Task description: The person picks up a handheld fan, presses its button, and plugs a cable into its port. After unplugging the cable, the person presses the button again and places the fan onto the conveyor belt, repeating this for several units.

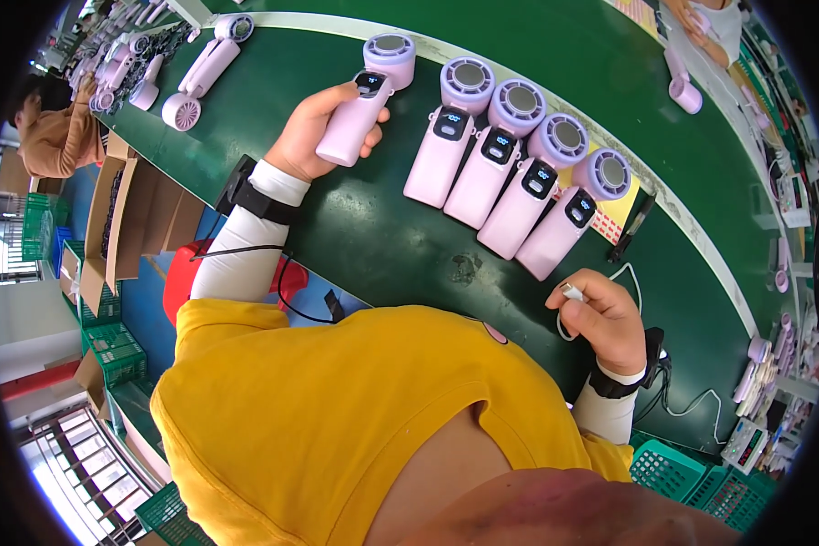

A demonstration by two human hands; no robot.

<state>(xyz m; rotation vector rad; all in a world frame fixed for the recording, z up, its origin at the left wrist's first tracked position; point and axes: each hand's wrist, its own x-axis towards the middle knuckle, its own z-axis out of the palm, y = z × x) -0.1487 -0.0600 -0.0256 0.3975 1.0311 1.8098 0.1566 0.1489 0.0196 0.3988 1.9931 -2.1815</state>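
Note:
My left hand (311, 136) is closed round the handle of a pink handheld fan (348, 127), its thumb by the small lit display and the round purple head pointing away from me. To its right, a row of pink handheld fans (469, 187) lies side by side on the green table (373, 241), their displays lit. Near the table's front, my right hand (602, 318) pinches the white plug of a charging cable (571, 292). The cable loops behind the fingers. Plug and fans are apart.
A yellow sheet (617, 211) lies partly under the row, with a black pen (633, 229) beside it. More fans (207, 71) lie at the far left. Co-workers sit at the far left (62, 136) and far right (714, 32). Green baskets (669, 466) stand at the lower right.

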